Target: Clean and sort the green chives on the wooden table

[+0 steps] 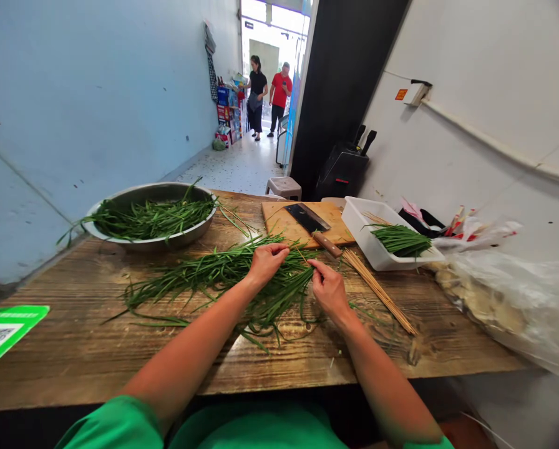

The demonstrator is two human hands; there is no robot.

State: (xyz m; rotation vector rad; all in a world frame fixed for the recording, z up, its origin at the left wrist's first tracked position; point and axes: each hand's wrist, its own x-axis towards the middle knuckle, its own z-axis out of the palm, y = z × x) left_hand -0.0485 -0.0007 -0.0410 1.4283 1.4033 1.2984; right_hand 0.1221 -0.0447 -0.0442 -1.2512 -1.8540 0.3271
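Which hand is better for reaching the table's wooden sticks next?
Probably the right hand: it is close beside the wooden sticks, while the left hand is farther away, over the green stalks.

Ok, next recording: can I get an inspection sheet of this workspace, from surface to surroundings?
Surface: wooden table with a visible grain.
Job's things: loose pile of green stalks; metal basin holding more; row of wooden sticks; cleaver on a cutting board; white tub with greens.
Clutter: clear plastic bag at right; green card with a code at left.
Hands: right hand appears to pinch a thin stick; left hand is over the pile, its hold unclear.
Cables: thin cord at the wall box.
Surroundings: stool beyond the table; person in black and person in red near the doorway.
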